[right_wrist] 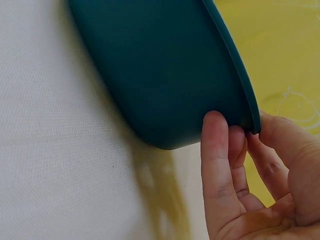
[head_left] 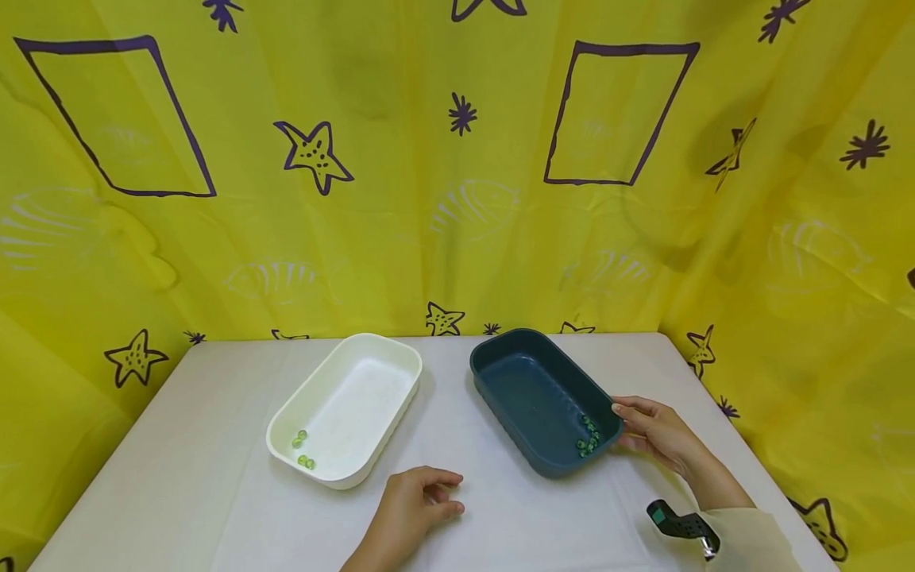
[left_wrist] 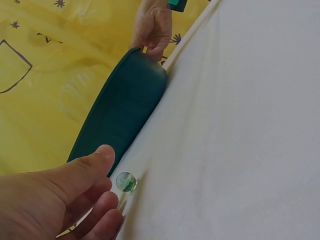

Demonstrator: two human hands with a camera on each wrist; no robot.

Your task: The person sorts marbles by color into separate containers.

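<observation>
Near the table's front my left hand (head_left: 415, 508) has loosely bent fingers, its thumb and index finger apart. A clear marble with green inside (left_wrist: 126, 182) shows close to its fingertips in the left wrist view; whether they touch cannot be told, and the head view does not show this marble. My right hand (head_left: 661, 435) grips the near right corner of a dark teal tray (head_left: 511, 385), fingers (right_wrist: 216, 145) against the outer wall and thumb at the rim. Several dark green marbles (head_left: 588, 437) are gathered in that tray's near right end.
Left of the teal tray stands a cream-white tray (head_left: 360, 393) with several yellow-green marbles (head_left: 300, 437) at its near left end. Both rest on a white-covered table (head_left: 214, 445). A yellow patterned curtain (head_left: 386, 238) hangs behind and at the sides.
</observation>
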